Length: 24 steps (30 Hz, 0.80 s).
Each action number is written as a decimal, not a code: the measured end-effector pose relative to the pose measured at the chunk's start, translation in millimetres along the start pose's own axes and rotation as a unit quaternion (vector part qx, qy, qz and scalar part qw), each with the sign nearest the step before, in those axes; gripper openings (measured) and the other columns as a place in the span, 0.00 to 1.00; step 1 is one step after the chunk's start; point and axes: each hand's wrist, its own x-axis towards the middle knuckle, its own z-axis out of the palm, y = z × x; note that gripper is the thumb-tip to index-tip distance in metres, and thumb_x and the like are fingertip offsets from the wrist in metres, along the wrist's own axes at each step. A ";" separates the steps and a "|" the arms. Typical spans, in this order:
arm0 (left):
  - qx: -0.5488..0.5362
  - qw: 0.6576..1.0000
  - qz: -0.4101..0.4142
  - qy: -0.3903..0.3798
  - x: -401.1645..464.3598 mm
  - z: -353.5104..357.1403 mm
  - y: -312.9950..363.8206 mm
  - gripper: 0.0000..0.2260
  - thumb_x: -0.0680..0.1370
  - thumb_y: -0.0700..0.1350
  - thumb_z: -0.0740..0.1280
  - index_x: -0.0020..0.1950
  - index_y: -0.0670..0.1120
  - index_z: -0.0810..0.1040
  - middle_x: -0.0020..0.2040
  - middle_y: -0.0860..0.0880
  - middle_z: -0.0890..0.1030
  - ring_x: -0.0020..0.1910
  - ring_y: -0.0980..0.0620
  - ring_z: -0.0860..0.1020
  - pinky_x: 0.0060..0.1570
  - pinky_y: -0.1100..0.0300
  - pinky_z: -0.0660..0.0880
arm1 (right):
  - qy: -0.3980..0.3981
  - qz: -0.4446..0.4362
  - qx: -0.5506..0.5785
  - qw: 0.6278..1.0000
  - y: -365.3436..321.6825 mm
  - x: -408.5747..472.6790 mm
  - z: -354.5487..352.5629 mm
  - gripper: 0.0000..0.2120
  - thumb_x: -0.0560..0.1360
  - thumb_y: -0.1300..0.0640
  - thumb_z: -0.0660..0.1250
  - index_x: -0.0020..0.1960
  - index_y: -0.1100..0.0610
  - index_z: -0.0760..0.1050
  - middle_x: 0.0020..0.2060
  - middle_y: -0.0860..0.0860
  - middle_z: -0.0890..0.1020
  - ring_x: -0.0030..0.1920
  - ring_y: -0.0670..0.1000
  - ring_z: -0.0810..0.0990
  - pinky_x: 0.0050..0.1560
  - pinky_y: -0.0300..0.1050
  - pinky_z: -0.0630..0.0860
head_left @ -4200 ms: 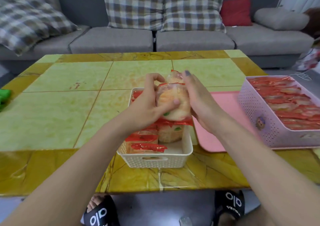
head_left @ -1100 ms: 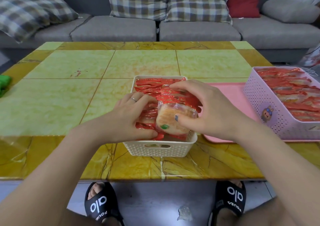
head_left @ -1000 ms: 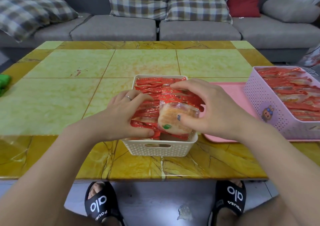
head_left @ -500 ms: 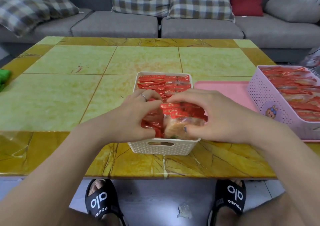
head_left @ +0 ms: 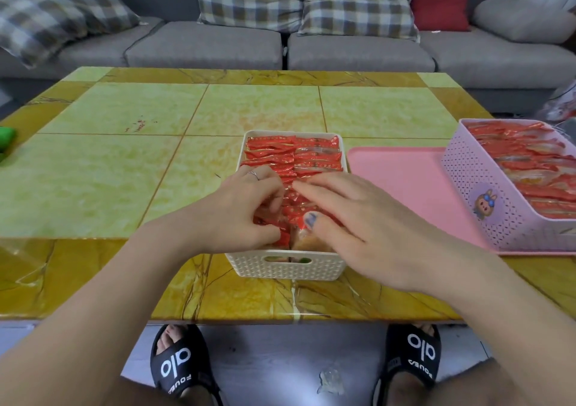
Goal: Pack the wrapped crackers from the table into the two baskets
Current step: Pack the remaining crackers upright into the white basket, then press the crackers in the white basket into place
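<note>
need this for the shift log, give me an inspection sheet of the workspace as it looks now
surface: yellow-green tiled table, marks near the centre seam.
job's things: white basket full of wrapped crackers; pink basket, also full, on the pink tray.
clutter: green object at the table's left edge.
grippers: left hand and right hand press crackers down into the white basket's near end.
cables: nothing seen.
surroundings: grey sofa with checked cushions; black slippers under the table.
</note>
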 end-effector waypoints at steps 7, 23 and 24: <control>0.011 0.997 -0.051 0.048 1.3 5.0 1.0 0.16 0.68 0.59 0.52 0.48 0.50 0.65 0.51 0.52 0.70 0.52 0.49 0.66 0.59 0.47 0.67 | -0.060 -0.006 -0.143 0.988 -8.2 1.7 39.6 0.36 0.82 0.35 0.37 0.83 0.54 0.43 0.82 0.50 0.45 0.81 0.49 0.39 0.80 0.53 0.41; -0.435 0.829 -0.322 0.142 19.3 11.3 2.7 0.29 0.81 0.55 0.63 0.78 0.53 0.53 0.61 0.42 0.78 0.52 0.42 0.84 0.53 0.43 0.81 | 0.085 0.062 -0.017 0.994 -1.2 1.1 38.5 0.36 0.81 0.32 0.42 0.82 0.48 0.41 0.82 0.46 0.41 0.80 0.45 0.36 0.80 0.49 0.40; -0.457 0.817 -0.327 0.129 18.7 11.5 0.9 0.25 0.81 0.54 0.63 0.75 0.49 0.60 0.59 0.42 0.80 0.50 0.42 0.85 0.51 0.42 0.81 | 0.109 0.116 0.045 0.986 2.9 3.6 40.2 0.35 0.81 0.33 0.43 0.82 0.48 0.41 0.82 0.46 0.42 0.81 0.46 0.38 0.80 0.51 0.42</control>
